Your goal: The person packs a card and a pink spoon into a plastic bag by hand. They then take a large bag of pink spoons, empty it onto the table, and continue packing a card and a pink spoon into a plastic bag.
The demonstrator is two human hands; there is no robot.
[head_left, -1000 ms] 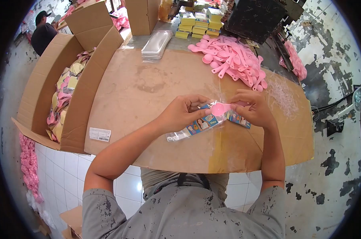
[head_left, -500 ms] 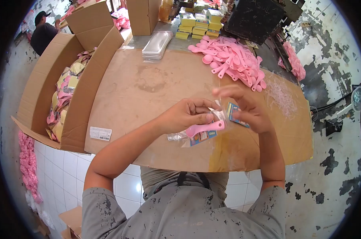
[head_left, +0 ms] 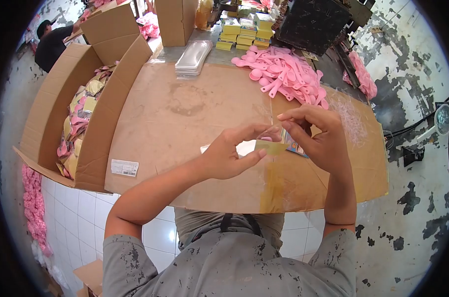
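My left hand (head_left: 229, 153) is closed around a clear plastic bag, its fingers along the top and its thumb below. In the bag are a pale yellow card (head_left: 275, 148) and a pink measuring spoon (head_left: 267, 139), mostly hidden by the card and fingers. Just right of the bag's edge, my right hand (head_left: 321, 136) has thumb and index finger pinched near each other; whatever thin clear piece may be between them is too faint to make out. Under that hand lies a small stack of blue printed cards (head_left: 294, 147), partly covered.
Pink spoons (head_left: 289, 74) are heaped at the back, beside clear bags (head_left: 192, 57) and card stacks (head_left: 244, 32). Clear strips (head_left: 350, 119) lie at right. An open carton (head_left: 98, 123) of filled packs stands left. A person (head_left: 53, 44) is at far left.
The bag has turned in my left hand, from spoon and blue card facing up to pale yellow side showing. My right hand has gone from spread, blurred fingers to a pinch.
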